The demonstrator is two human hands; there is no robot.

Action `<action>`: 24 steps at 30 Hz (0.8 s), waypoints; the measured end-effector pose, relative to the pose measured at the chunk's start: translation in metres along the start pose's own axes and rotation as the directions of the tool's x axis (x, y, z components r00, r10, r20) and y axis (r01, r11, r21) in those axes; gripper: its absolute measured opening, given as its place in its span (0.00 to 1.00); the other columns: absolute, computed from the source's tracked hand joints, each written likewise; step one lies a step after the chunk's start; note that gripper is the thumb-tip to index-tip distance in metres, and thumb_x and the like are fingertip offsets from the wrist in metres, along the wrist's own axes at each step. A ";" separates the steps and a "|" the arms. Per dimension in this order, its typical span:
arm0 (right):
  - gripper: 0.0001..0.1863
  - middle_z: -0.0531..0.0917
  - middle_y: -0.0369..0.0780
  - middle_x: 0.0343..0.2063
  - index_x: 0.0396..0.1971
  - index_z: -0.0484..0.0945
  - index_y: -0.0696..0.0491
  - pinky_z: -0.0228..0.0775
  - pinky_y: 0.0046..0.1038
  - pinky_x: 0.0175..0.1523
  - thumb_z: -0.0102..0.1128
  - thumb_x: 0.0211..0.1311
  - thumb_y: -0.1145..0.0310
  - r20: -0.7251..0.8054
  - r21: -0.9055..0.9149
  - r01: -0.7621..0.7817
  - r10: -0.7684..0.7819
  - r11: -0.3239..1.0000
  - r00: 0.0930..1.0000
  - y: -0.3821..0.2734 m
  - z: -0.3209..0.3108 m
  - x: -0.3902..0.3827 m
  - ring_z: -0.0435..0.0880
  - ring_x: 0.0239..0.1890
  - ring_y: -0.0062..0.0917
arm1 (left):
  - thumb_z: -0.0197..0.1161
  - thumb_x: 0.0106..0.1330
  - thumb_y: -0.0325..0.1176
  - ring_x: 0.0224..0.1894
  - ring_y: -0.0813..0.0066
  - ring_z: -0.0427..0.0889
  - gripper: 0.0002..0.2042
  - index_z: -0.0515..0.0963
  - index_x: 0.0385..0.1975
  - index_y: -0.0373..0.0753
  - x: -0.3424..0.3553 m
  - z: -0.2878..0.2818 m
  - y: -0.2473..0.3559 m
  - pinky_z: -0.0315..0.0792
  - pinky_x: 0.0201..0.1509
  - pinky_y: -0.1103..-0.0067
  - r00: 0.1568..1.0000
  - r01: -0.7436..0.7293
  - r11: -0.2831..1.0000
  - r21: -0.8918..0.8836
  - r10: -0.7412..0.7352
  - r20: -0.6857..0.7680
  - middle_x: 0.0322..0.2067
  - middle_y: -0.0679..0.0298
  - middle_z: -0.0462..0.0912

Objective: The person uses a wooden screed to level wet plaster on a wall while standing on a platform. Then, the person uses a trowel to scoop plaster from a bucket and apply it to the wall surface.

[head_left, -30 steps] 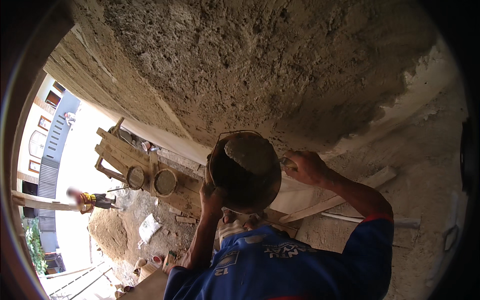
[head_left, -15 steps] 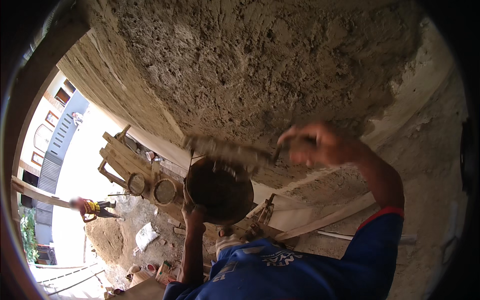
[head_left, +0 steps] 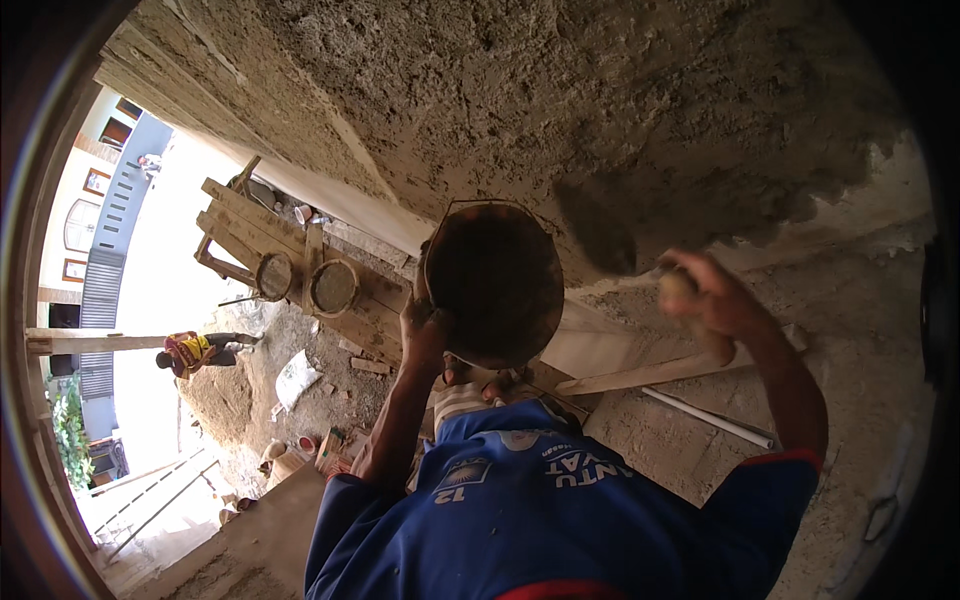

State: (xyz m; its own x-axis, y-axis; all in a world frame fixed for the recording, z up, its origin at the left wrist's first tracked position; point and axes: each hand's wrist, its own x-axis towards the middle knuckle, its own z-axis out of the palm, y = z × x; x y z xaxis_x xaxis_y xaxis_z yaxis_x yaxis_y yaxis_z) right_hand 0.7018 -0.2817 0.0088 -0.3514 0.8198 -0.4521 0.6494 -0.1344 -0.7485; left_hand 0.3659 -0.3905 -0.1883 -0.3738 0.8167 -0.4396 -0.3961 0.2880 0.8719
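Observation:
My left hand [head_left: 425, 328] grips the left rim of a round dark bucket [head_left: 497, 290], which is tilted so its shadowed inside faces up at me. A thin wire handle arches over its far rim. To the right, my right hand [head_left: 712, 300] is closed round the pale handle of a trowel [head_left: 716, 345], slightly blurred. A dark, smooth shape lies on the wall left of this hand; whether it is the blade, a shadow or wet mortar I cannot tell. Rough grey mortar covers the wall [head_left: 480, 90] ahead.
Below at left, a plank scaffold [head_left: 265, 235] carries two round tubs [head_left: 334, 288] of grey mix. Beyond it stand a person in a yellow and red shirt [head_left: 188, 350], a sand heap [head_left: 215, 400] and a white sack [head_left: 296, 380]. A wooden beam [head_left: 670, 370] and pale pipe [head_left: 710, 418] lie at lower right.
The mortar-laden trowel over the bucket has moved right and down with my right hand, and its load no longer shows. My left hand and the bucket have shifted up and right in view.

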 end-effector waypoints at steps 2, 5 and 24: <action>0.31 0.78 0.46 0.32 0.53 0.63 0.63 0.73 0.28 0.34 0.61 0.48 0.69 0.325 0.042 -0.192 0.168 0.981 0.931 0.020 0.042 0.026 0.80 0.29 0.28 | 0.54 0.49 0.21 0.23 0.82 0.70 0.09 0.72 0.31 0.32 -0.009 0.015 0.024 0.66 0.23 0.82 0.997 -0.065 0.998 -0.006 0.065 0.035 0.23 0.69 0.74; 0.26 0.79 0.48 0.30 0.48 0.66 0.64 0.73 0.31 0.35 0.60 0.48 0.71 0.284 -0.230 -0.053 0.119 0.972 0.951 0.027 0.085 0.049 0.81 0.28 0.34 | 0.53 0.46 0.21 0.24 0.80 0.70 0.08 0.72 0.28 0.30 0.003 0.010 0.014 0.66 0.24 0.79 0.990 -0.131 0.983 0.126 0.123 0.069 0.22 0.64 0.74; 0.21 0.75 0.51 0.36 0.45 0.72 0.58 0.71 0.43 0.45 0.53 0.48 0.73 0.087 -0.910 0.077 0.006 0.407 0.996 -0.016 0.101 0.057 0.74 0.44 0.43 | 0.55 0.46 0.24 0.23 0.81 0.70 0.09 0.68 0.28 0.31 0.022 0.007 0.034 0.67 0.25 0.81 0.981 -0.131 0.952 0.278 0.085 0.172 0.19 0.67 0.70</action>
State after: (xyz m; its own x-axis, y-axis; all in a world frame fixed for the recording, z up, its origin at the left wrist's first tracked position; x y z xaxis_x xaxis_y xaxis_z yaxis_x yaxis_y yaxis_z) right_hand 0.6032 -0.2886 -0.0537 -0.4050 0.7673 -0.4971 0.8511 0.5151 0.1016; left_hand 0.3501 -0.3593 -0.1671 -0.2562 0.9122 -0.3199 -0.0950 0.3056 0.9474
